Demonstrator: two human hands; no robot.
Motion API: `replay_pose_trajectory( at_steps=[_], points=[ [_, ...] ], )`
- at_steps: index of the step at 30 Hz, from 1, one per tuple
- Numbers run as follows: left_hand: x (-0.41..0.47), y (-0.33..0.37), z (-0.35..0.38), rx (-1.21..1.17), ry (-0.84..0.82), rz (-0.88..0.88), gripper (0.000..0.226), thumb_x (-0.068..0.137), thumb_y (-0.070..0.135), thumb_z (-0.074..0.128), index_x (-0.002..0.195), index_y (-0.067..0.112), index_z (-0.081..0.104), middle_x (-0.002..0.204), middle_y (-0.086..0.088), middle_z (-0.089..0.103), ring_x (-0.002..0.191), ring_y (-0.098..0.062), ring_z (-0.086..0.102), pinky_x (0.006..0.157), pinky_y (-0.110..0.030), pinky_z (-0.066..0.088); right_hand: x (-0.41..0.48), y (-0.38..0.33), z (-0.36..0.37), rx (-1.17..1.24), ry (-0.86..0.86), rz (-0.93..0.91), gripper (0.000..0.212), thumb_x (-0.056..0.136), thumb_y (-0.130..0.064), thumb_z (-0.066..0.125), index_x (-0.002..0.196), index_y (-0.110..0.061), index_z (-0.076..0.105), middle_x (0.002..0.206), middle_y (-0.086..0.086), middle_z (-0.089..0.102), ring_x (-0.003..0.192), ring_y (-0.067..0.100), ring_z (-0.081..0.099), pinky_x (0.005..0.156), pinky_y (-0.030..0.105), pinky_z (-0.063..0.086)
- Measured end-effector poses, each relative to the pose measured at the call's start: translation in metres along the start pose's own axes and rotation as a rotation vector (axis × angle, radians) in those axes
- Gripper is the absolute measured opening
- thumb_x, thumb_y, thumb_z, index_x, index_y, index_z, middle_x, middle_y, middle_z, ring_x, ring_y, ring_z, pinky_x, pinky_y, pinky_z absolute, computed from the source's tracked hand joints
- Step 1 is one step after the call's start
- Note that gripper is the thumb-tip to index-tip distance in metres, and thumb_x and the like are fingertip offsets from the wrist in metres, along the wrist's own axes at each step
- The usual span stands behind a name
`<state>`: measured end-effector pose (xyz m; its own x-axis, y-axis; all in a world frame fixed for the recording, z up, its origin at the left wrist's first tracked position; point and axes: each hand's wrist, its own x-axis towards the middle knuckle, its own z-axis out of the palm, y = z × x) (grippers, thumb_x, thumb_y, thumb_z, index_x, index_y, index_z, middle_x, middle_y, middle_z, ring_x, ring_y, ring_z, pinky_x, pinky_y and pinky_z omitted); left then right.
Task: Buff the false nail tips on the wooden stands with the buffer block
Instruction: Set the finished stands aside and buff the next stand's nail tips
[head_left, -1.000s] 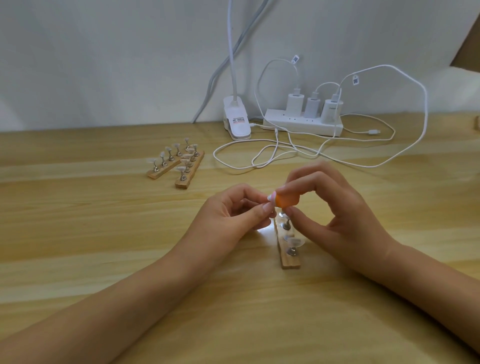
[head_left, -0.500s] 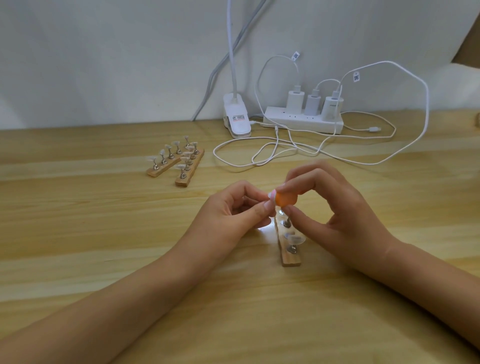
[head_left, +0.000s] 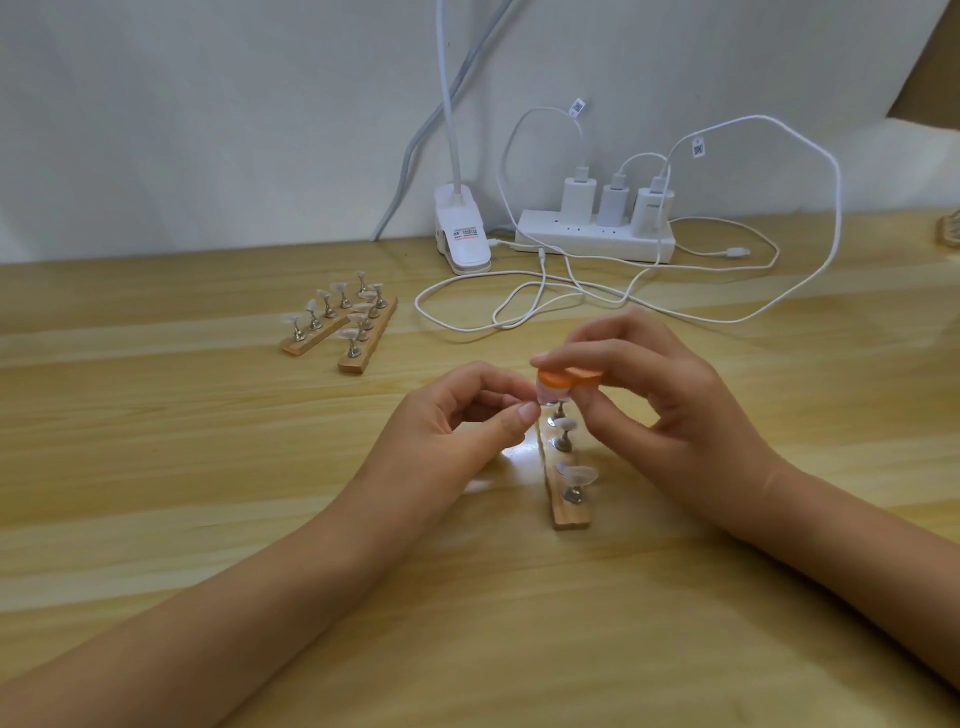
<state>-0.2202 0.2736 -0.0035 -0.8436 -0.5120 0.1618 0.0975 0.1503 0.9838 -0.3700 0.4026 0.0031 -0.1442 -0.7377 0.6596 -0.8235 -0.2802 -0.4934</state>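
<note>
Rests both forearms on pale wooden table (head_left: 156, 467), hands meeting at its centre; pinches orange buffer block (head_left: 567, 378) in right hand (head_left: 670, 410), forefinger curled over the top, thumb underneath; holds the block flat on far nail tip (head_left: 546, 399) of near wooden stand (head_left: 569, 506).

Closes left hand (head_left: 457, 421) on that same tip, thumb and forefinger pinched at its left side, remaining fingers curled into the palm; cannot tell how much of the tip lies between them, blurred and half hidden under the block.

Near wooden stand: flat on the table between the two hands, long side running away from the camera, slightly slanted; far end hidden behind the fingers; on its nearer part two clear nail tips (head_left: 576, 473) on small metal pegs, touched by neither hand.

Well apart, back left: two spare wooden stands (head_left: 366, 343), side by side and angled toward each other, each with a row of clear tips on pegs.

Against the wall: white clip lamp (head_left: 462, 234), clamp resting on the table; just beside it white power strip (head_left: 592, 241) with three white chargers (head_left: 577, 195) plugged in; white cables (head_left: 519, 306) looping over the table between strip and hands.
</note>
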Motion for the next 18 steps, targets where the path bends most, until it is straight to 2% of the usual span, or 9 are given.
replay_pose_trajectory(
  at_steps=[3, 6, 10, 12, 14, 18],
  points=[
    [-0.0004, 0.0014, 0.0004, 0.024, -0.012, 0.014, 0.011, 0.074, 0.034, 0.070, 0.083, 0.028, 0.072, 0.085, 0.002, 0.065, 0.082, -0.005, 0.061, 0.084, -0.028, 0.052, 0.0003, -0.0007, 0.0002, -0.025, -0.014, -0.041, 0.029, 0.088, 0.005, 0.059, 0.111, -0.008, 0.070, 0.105, 0.008, 0.059, 0.102, 0.016, 0.059, 0.090, 0.021, 0.045],
    [-0.0010, 0.0012, 0.0004, 0.037, -0.017, 0.019, 0.015, 0.076, 0.033, 0.069, 0.088, 0.024, 0.071, 0.089, -0.003, 0.066, 0.082, -0.005, 0.060, 0.081, -0.025, 0.052, 0.0016, 0.0000, -0.0018, 0.033, -0.009, 0.033, 0.029, 0.089, 0.003, 0.057, 0.110, -0.011, 0.070, 0.107, 0.007, 0.062, 0.103, 0.013, 0.060, 0.091, 0.017, 0.044],
    [-0.0022, 0.0036, 0.0017, 0.078, -0.031, 0.030, 0.015, 0.079, 0.036, 0.070, 0.088, 0.025, 0.070, 0.086, 0.000, 0.065, 0.083, -0.005, 0.061, 0.085, -0.037, 0.053, 0.0005, -0.0044, 0.0001, 0.109, -0.049, 0.053, 0.029, 0.089, 0.003, 0.057, 0.110, -0.012, 0.070, 0.108, 0.002, 0.064, 0.101, 0.015, 0.063, 0.088, 0.018, 0.048],
    [-0.0020, 0.0039, 0.0020, 0.072, -0.022, 0.014, 0.017, 0.078, 0.034, 0.069, 0.089, 0.022, 0.070, 0.089, -0.007, 0.067, 0.082, -0.006, 0.061, 0.086, -0.038, 0.053, 0.0015, -0.0029, -0.0021, 0.119, -0.046, 0.093, 0.028, 0.089, 0.001, 0.057, 0.110, -0.013, 0.070, 0.107, 0.001, 0.065, 0.101, 0.013, 0.064, 0.087, 0.017, 0.047],
    [-0.0020, 0.0031, 0.0019, 0.039, -0.017, 0.000, 0.019, 0.077, 0.031, 0.068, 0.091, 0.018, 0.071, 0.089, -0.010, 0.066, 0.080, -0.006, 0.062, 0.085, -0.034, 0.054, 0.0020, -0.0025, -0.0029, 0.121, -0.028, 0.124, 0.028, 0.089, 0.000, 0.058, 0.110, -0.013, 0.071, 0.106, -0.001, 0.066, 0.102, 0.011, 0.063, 0.089, 0.017, 0.046],
    [-0.0022, 0.0030, 0.0027, -0.016, -0.027, -0.007, 0.019, 0.079, 0.026, 0.068, 0.093, 0.014, 0.071, 0.084, -0.004, 0.064, 0.078, -0.006, 0.062, 0.074, -0.018, 0.054, 0.0011, -0.0049, -0.0011, 0.110, -0.017, 0.065, 0.030, 0.087, 0.002, 0.061, 0.111, -0.014, 0.070, 0.107, 0.000, 0.065, 0.103, 0.014, 0.063, 0.089, 0.020, 0.048]
  ],
)
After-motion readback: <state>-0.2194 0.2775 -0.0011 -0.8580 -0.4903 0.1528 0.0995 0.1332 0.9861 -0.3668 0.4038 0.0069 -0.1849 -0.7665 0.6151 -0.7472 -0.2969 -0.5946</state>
